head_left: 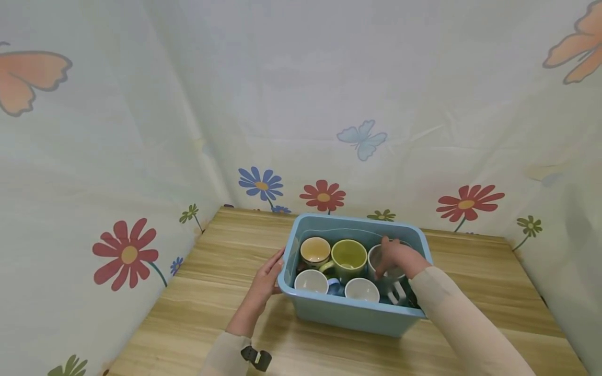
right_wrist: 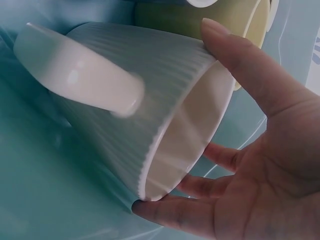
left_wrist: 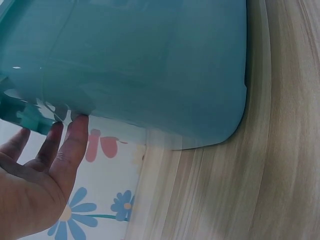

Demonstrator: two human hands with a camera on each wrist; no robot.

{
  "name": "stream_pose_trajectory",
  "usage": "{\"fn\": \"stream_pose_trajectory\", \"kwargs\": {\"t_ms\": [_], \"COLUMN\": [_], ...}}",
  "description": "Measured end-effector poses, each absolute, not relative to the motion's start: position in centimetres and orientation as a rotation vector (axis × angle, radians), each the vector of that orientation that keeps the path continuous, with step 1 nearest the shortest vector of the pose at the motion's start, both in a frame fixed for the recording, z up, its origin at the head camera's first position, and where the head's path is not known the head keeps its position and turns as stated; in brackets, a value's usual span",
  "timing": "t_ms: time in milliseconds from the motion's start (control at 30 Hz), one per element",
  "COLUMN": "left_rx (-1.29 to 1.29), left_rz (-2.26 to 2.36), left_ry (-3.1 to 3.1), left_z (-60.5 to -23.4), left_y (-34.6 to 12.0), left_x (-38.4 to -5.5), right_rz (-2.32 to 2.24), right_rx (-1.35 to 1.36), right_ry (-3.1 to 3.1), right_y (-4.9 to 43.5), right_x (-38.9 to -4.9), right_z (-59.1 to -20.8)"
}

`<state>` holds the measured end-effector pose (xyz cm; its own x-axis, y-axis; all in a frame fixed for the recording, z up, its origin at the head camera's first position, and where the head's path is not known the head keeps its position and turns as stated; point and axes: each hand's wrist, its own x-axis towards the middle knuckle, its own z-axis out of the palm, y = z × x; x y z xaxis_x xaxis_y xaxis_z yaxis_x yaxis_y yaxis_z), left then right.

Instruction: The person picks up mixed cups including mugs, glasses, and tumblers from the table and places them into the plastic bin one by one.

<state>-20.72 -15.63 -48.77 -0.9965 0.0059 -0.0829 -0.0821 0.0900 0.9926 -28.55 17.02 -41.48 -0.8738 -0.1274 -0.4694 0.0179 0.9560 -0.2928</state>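
A light blue plastic bin [head_left: 348, 317] stands on the wooden table with several mugs in it. My right hand [head_left: 402, 258] reaches into its right end and grips a white ribbed mug [right_wrist: 150, 60] by the rim, thumb on one side and fingers on the other. That mug leans with its white handle [right_wrist: 95, 82] outward. Fairly straight fingers of my left hand [head_left: 258, 287] touch the bin's left end, fingertips [left_wrist: 80, 122] at the wall just below the rim. Beside the gripped mug sits a green mug [head_left: 349, 253].
A cream-coloured mug [head_left: 315, 248] stands in the bin's back left. Two white-lined cups [head_left: 311, 282] are along the front, with a blue handle [head_left: 334, 286] between them. The wooden table [head_left: 244, 235] meets a flower-printed curtain [head_left: 301, 104] at the back and sides.
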Motion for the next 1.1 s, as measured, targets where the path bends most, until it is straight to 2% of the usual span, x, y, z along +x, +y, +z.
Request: {"fn": "stream_pose_trajectory", "kwargs": {"t_ms": [1100], "left_rx": [-0.084], "left_rz": [2.065], "left_ry": [2.272], "left_z": [-48.45], "left_y": [-15.66], "left_x": [-20.62], "right_rz": [-0.495], "right_rx": [-0.136], "right_ry": [2.593], "right_y": [17.73], "right_x": [-29.20], "right_z": [-40.77]}}
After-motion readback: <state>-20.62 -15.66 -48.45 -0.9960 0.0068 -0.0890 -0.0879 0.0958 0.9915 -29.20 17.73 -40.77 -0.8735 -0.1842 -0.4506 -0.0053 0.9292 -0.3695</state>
